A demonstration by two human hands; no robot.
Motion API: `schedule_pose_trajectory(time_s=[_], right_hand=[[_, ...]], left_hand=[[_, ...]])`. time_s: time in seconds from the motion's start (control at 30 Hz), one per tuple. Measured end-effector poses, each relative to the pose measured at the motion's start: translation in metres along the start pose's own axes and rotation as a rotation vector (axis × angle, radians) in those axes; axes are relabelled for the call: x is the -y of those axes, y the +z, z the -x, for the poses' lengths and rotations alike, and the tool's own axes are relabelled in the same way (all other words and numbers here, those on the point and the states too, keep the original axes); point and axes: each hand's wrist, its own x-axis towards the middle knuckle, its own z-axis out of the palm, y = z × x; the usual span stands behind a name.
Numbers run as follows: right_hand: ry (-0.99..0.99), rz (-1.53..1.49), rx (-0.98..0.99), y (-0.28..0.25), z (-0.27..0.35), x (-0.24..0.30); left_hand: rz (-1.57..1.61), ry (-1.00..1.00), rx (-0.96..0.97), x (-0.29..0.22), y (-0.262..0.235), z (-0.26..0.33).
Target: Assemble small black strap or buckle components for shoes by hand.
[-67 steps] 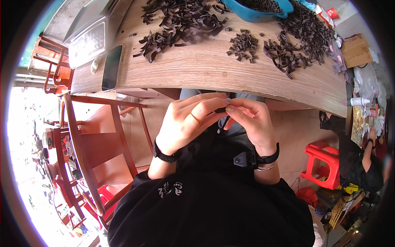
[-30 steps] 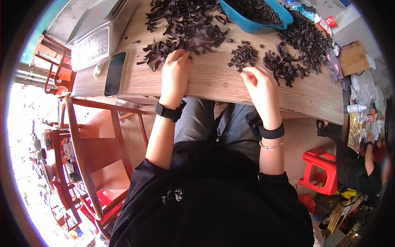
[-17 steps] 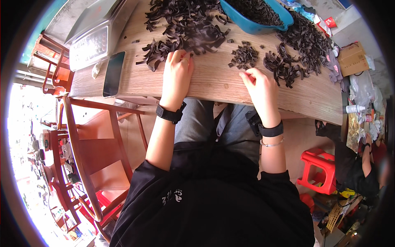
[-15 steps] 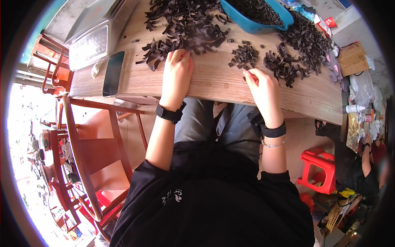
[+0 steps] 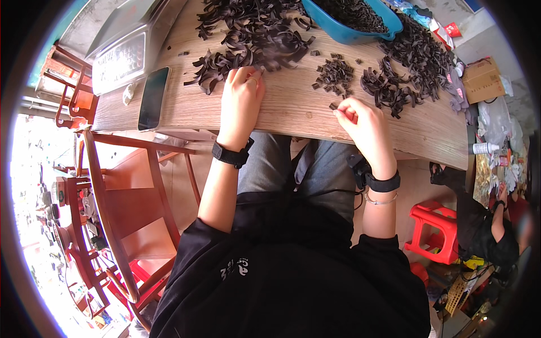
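Note:
My left hand (image 5: 243, 97) rests on the wooden table with its fingers curled closed, at the near edge of a heap of dark, ribbon-like strips (image 5: 265, 42). What lies within those fingers is hidden. Thumb and forefinger of my right hand (image 5: 365, 121) are pinched near the table's front edge. A small dark piece (image 5: 333, 106) touches or lies right beside these fingertips; whether they grip it I cannot tell. Just beyond is a little pile of short, dark cut pieces (image 5: 336, 73). More dark strips (image 5: 394, 93) lie to the right of it.
A blue basin (image 5: 349, 38) full of small dark pieces stands at the back. On the table's left are a phone (image 5: 153, 100) and a scale (image 5: 121, 62). Around the table are a wooden chair (image 5: 135, 211), a red stool (image 5: 434, 231) and a cardboard box (image 5: 483, 80). Another person (image 5: 487, 228) is at far right.
My right hand has shifted slightly toward me and to the right, its wrist turning outward. My left hand stays almost in place.

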Motion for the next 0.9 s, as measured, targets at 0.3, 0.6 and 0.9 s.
schedule_pose_trajectory(time_s=[0.3, 0.6, 0.9], right_hand=[[-0.266, -0.001, -0.029, -0.002, -0.010, -0.007], [-0.367, 0.023, -0.020, -0.001, -0.016, -0.005], [-0.284, -0.036, -0.017, 0.002, -0.015, -0.007]], left_hand=[[-0.006, 0.016, -0.001, 0.000, 0.000, 0.000], [-0.003, 0.028, 0.011, -0.001, -0.002, 0.000], [-0.014, 0.191, -0.023, -0.009, -0.009, -0.001]])
